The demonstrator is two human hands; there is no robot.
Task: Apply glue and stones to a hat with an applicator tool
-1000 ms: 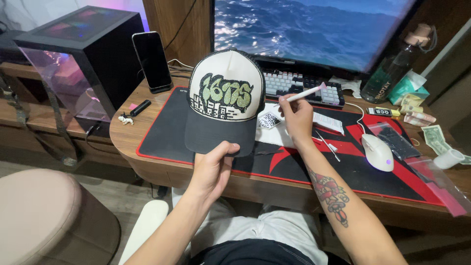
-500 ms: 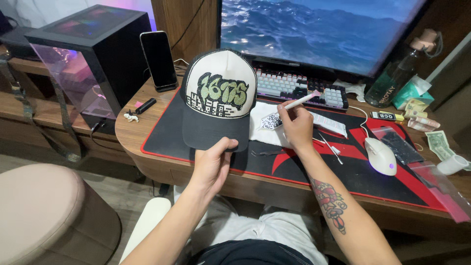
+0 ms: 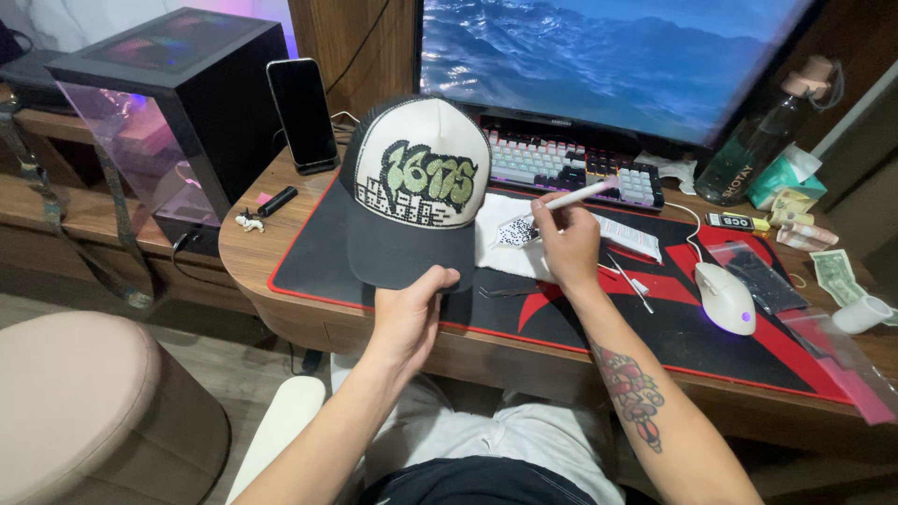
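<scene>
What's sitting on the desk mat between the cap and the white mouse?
In the head view, between the cap and the mouse lie a white cloth and the right hand holding a white pen; thin tools lie beside it.

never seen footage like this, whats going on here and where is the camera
The camera sits on a person's head and looks down at their own two bare hands at a desk. The left hand holds a cap up by its brim. The right hand holds a white pen-like tool over a small white cloth. On the black and red desk mat lie a mouse and a keyboard, with a monitor behind.
</scene>
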